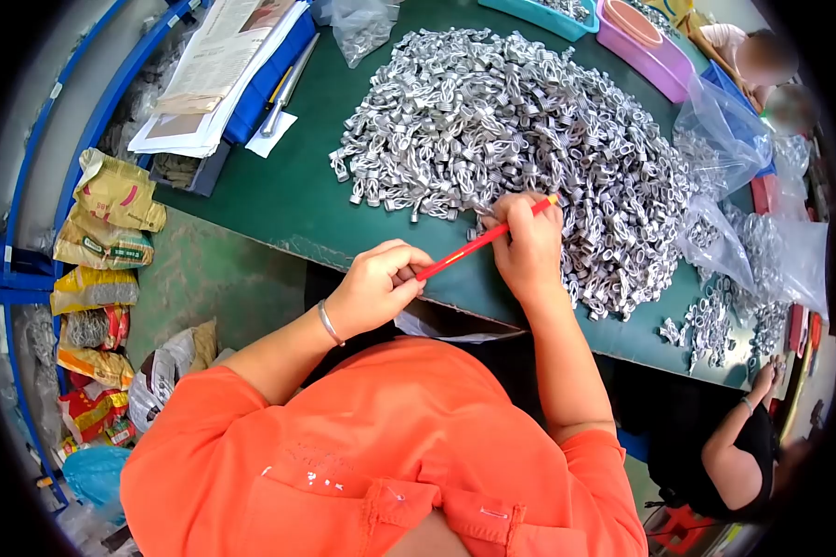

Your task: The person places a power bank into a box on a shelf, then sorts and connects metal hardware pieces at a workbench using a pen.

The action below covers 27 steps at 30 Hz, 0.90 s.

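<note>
A slim red pen-like stick [474,247] with a yellowish tip slants between my two hands, just over the table's front edge. My left hand [381,278], with a bracelet on its wrist, is closed round the lower end. The upper end runs through the curled fingers of my right hand [529,243]. My right fingertips are at the near edge of a large heap of small silvery metal parts [502,130], each with a looped end. Whether those fingertips also pinch one of the parts is hidden.
The green table [279,200] carries newspapers [218,60] on a blue bin [267,79] at left. A pink basin [646,51] and clear plastic bags [724,130] stand at right. Other people sit beyond; one person's arm [738,427] reaches a smaller pile [711,325]. Sacks [107,241] line the left.
</note>
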Each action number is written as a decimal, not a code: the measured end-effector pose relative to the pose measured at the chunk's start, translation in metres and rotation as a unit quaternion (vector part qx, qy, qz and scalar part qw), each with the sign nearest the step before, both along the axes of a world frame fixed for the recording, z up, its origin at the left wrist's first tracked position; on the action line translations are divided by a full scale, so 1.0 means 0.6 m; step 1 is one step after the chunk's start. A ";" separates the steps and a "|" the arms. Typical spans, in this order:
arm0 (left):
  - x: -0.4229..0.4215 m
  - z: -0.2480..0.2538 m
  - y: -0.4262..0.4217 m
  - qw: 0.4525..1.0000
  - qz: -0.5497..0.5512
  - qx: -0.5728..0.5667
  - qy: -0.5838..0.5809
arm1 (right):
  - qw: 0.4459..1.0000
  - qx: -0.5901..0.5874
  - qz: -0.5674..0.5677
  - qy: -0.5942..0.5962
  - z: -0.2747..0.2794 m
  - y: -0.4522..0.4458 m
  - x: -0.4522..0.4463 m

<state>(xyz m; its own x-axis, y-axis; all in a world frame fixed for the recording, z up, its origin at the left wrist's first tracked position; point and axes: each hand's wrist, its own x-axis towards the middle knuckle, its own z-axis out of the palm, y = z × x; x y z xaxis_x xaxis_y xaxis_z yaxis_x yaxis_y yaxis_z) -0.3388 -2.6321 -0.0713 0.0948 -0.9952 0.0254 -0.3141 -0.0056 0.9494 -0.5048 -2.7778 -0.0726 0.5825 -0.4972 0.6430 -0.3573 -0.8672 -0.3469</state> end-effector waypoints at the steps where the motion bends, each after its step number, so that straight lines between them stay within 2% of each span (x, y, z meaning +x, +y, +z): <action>1: 0.002 -0.003 -0.001 1.000 0.002 -0.002 0.002 | 1.000 -0.002 0.002 0.002 0.001 0.005 -0.003; 3: 0.005 -0.011 -0.004 0.999 -0.004 0.026 0.021 | 0.998 0.029 0.013 -0.055 -0.002 0.019 -0.011; 4: 0.003 -0.012 -0.007 0.999 0.000 0.024 0.025 | 0.993 0.097 0.006 -0.068 -0.010 0.030 -0.018; 6: -0.006 -0.013 -0.012 0.970 0.023 0.048 0.237 | 0.917 0.348 0.079 -0.180 -0.016 0.060 -0.029; 7: -0.009 -0.012 -0.015 0.969 0.026 0.047 0.241 | 0.850 0.461 0.104 -0.233 -0.019 0.074 -0.031; 8: -0.011 -0.008 -0.018 0.951 -0.003 0.044 0.305 | 0.803 0.524 0.140 -0.245 -0.014 0.083 -0.037; 9: -0.014 -0.002 -0.020 0.929 -0.032 0.040 0.367 | 0.785 0.548 0.145 -0.249 -0.012 0.092 -0.040; 11: -0.018 0.005 -0.021 0.925 -0.025 0.053 0.375 | 0.748 0.594 0.146 -0.256 -0.007 0.105 -0.045; 13: -0.021 0.001 -0.022 0.929 -0.040 0.052 0.364 | 0.719 0.619 0.150 -0.278 0.002 0.114 -0.049; 14: -0.022 0.008 -0.020 0.921 -0.039 0.052 0.383 | 0.723 0.610 0.147 -0.290 0.003 0.117 -0.049; 17: -0.030 -0.005 -0.013 0.916 -0.057 0.009 0.397 | 0.776 0.536 0.142 -0.301 -0.015 0.120 -0.056; 19: -0.033 -0.005 -0.010 0.929 -0.049 -0.004 0.366 | 0.791 0.506 0.145 -0.312 -0.016 0.123 -0.054; 21: -0.034 -0.007 -0.010 0.946 -0.057 -0.072 0.312 | 0.805 0.475 0.147 -0.325 -0.015 0.127 -0.053; 23: -0.032 -0.004 -0.007 0.950 -0.060 -0.068 0.298 | 0.817 0.441 0.158 -0.336 -0.009 0.132 -0.053; 27: -0.031 0.011 0.002 0.978 -0.065 -0.111 0.161 | 0.816 0.448 0.198 -0.306 -0.013 0.133 -0.071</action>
<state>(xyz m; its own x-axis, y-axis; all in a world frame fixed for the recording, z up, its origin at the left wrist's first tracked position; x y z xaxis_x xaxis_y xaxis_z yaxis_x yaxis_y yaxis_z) -0.3573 -2.6307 -0.0649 0.0071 -0.9726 0.2325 0.0181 0.2326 0.9724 -0.5476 -2.6983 -0.0806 0.5172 -0.7789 0.3548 0.3674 -0.1724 -0.9140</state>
